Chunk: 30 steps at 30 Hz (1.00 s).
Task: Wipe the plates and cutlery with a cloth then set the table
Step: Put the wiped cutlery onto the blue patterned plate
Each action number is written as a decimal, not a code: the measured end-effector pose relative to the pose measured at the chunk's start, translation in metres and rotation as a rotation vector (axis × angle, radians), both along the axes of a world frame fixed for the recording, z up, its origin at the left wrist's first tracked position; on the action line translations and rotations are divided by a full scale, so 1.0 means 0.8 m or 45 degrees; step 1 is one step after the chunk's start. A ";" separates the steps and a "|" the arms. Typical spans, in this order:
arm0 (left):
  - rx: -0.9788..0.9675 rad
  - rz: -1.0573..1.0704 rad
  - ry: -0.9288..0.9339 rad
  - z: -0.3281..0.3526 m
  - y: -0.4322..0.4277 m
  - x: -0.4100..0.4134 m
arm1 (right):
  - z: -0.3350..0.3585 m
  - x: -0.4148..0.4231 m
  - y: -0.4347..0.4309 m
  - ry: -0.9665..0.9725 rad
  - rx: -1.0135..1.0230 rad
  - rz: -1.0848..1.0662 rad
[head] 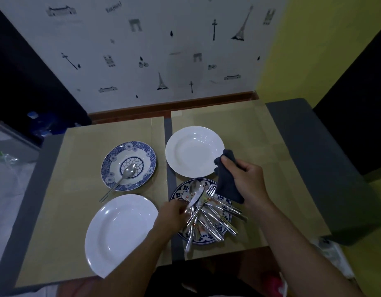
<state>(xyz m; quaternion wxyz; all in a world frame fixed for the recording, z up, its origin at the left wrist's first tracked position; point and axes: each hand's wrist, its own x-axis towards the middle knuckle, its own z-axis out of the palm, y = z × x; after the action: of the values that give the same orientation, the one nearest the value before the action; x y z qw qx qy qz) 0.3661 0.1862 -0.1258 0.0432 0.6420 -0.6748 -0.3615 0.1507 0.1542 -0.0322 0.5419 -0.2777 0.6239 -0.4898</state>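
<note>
My right hand (247, 181) grips a dark grey cloth (228, 183) above the right side of the table, just beside a white plate (193, 151). My left hand (174, 215) reaches into a pile of cutlery (211, 213) on a dark blue patterned plate (225, 227) and pinches a knife (195, 199) near its blade. A blue and white patterned plate (112, 159) at the left holds one spoon (126, 172). A large white plate (118, 232) lies at the front left.
Two tan placemats (78, 189) cover the grey table, with a grey strip (167, 127) between them. A papered wall stands behind the table. A grey bench seat (314, 157) runs along the right. A cluttered floor shows at the far left.
</note>
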 end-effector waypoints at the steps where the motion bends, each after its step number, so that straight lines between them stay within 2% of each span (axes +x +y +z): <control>1: -0.002 0.037 0.009 0.002 0.001 0.000 | 0.000 0.000 0.000 -0.007 0.001 0.006; 9: -0.005 0.200 -0.104 0.003 0.001 0.011 | -0.005 0.003 0.000 -0.021 0.011 0.041; 15: 0.032 0.215 -0.042 0.002 0.002 0.010 | -0.002 0.010 -0.004 -0.017 0.016 0.073; 24: 0.073 0.364 0.454 0.037 -0.013 0.002 | -0.007 0.022 -0.002 0.066 0.129 0.172; 30: -0.025 0.429 0.678 0.080 -0.042 -0.012 | -0.005 0.043 0.002 0.111 0.179 0.256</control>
<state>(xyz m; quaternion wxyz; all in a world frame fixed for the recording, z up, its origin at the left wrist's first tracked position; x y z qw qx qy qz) 0.3565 0.1524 -0.0619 0.2838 0.6270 -0.5274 -0.4981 0.1849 0.1554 -0.0365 0.5788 -0.3213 0.6486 -0.3756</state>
